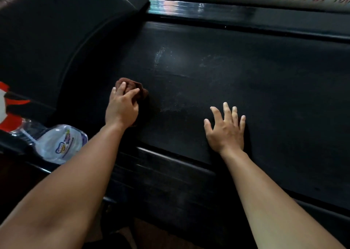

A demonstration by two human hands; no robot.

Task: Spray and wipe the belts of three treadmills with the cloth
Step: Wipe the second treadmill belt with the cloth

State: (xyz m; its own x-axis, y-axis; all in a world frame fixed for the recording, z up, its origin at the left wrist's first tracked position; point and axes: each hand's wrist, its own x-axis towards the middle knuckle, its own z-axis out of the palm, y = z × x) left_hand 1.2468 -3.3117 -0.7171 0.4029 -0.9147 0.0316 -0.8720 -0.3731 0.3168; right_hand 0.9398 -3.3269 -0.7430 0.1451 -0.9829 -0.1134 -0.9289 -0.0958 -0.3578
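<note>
The left hand (122, 107) presses a bunched brown cloth (132, 89) onto the belt (246, 89), fingers curled over the wad so only its far edge shows at the hand's 12 to 1 o'clock. The right hand (226, 130) lies flat and empty on the belt, fingers spread, at the cloth's 4 o'clock and well apart from it. The cloth looks soft, light and limp; it should slide best held as a wad under the palm, with pressure from the fingertips. The belt reads as matte and grippy, so some drag is likely. Pale wet or dusty streaks (161, 56) sit at the cloth's 1 o'clock, with another smear toward 3. Open belt runs wide toward 2 and 3 o'clock; the near rail (170, 157) bounds it at 6, the far rail (208, 8) at 12, and the curved hood (56, 40) closes things off at 9. The spray bottle (62, 144) lies on its side at the cloth's 8 o'clock, off the belt.
</note>
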